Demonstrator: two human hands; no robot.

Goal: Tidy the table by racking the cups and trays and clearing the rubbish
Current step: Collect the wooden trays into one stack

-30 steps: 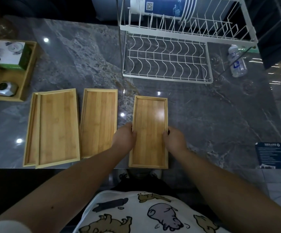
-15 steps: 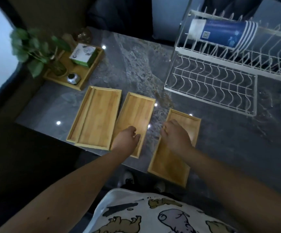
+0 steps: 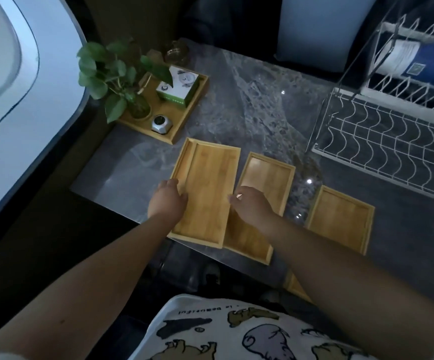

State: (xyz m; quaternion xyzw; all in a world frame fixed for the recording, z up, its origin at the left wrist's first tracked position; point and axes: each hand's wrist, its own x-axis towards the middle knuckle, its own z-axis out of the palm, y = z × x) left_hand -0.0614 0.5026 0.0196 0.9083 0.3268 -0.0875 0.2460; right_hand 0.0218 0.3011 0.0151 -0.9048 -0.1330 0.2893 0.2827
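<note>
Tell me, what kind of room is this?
Probably a home kitchen or dining corner: a white wire dish rack holding stacked cups, bamboo trays on a marble-look table, and a potted plant.

The 3 trays (image 3: 208,193) look like pale bamboo wood with a smooth matt grain. The table (image 3: 249,113) is glossy grey marble, and the rack (image 3: 392,141) is white-coated wire.

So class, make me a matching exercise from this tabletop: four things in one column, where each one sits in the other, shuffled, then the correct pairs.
Things:
1. Stacked trays
2. Blue cups
3. Green box
4. Lone tray

Places:
A. Lying on the top tier of the white rack
B. Between the left hand and right hand
C. In the square tray beside the plant
D. On the table, nearest the rack's front

Pairs: 1-B, 2-A, 3-C, 4-D
</note>
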